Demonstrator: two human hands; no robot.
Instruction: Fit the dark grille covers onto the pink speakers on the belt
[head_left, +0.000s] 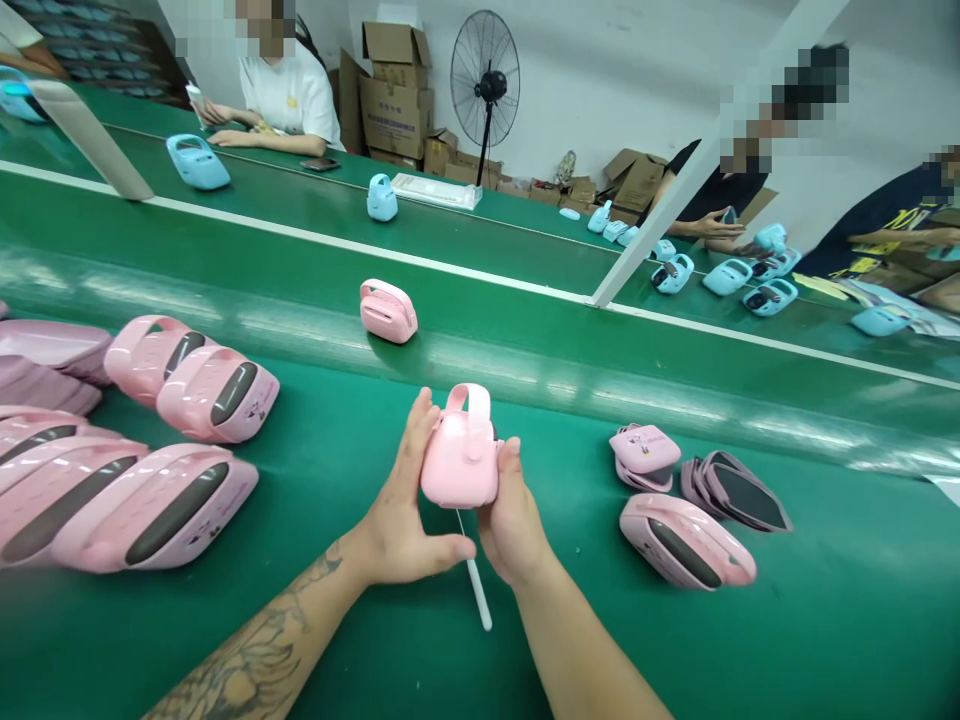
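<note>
Between my two hands is a pink plastic case with a carry handle (459, 470), its narrow end facing me and the handle loop up. My left hand (401, 520) has its fingers along the case's left side, with the thumb stretched out below it. My right hand (517, 525) grips the right side, thumb up against the case; its other fingers are mostly hidden. Under the case, a thin tool with a white handle (480, 598) lies on the green table (375, 655); its tip is hidden.
Several pink handled cases (191, 510) stand at left. At right are another pink case (686, 542), a small pink panel (646, 450) and dark-faced panels (739, 490). One pink case (388, 312) sits ahead on the conveyor belt (300, 275). Beyond, people handle blue cases (771, 297).
</note>
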